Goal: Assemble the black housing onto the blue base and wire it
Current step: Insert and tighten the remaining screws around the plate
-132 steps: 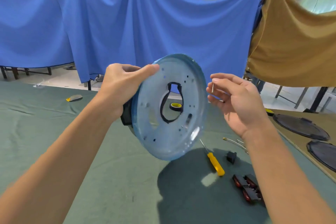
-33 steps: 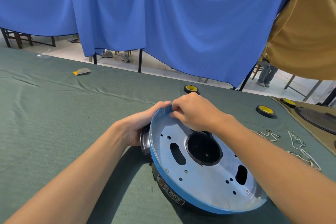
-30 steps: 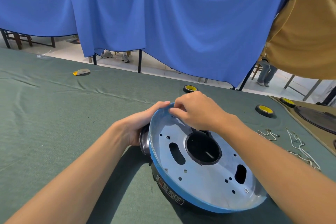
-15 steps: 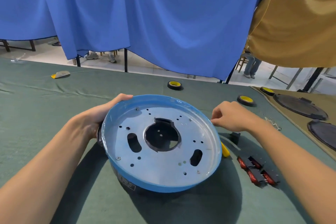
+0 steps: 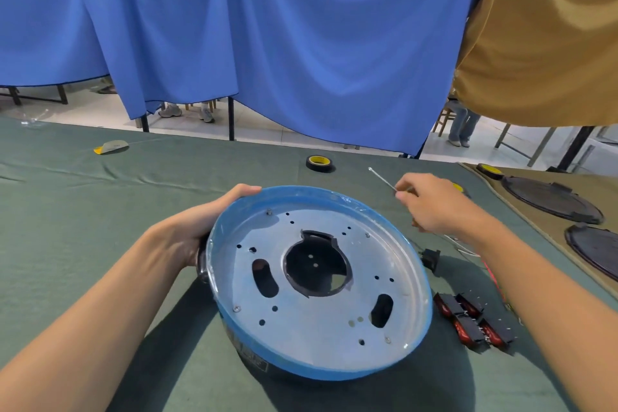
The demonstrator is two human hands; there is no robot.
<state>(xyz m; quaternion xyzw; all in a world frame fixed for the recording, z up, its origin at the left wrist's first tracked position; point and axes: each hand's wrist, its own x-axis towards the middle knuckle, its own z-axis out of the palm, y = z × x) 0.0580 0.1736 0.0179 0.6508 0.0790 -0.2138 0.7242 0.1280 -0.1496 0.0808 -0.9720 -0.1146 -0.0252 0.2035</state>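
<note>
Green cloth covers the bench [image 5: 83, 211], with blue curtains [image 5: 267, 43] hanging beyond it. My left hand [image 5: 200, 227] grips the left rim of the blue base [image 5: 317, 374], thumb hooked over the edge. The base sits tilted on the black housing [image 5: 254, 359], which shows under its near edge and through its central hole. My right hand [image 5: 431, 207], beyond the base's right rim, pinches a thin metal shaft [image 5: 381, 179], probably a screwdriver; its handle is hidden in my fingers. Just right of the base lie a black rocker switch [image 5: 431, 257], loose wires [image 5: 465, 247] and a cluster of red-and-black switches [image 5: 471, 321]. With only one hand steadying it, I judge the base could slide on the housing and throw the screw holes out of line. A tip brought in at a slant might skip off a small screw head. Lowering the right rim could also trap the wires.
</note>
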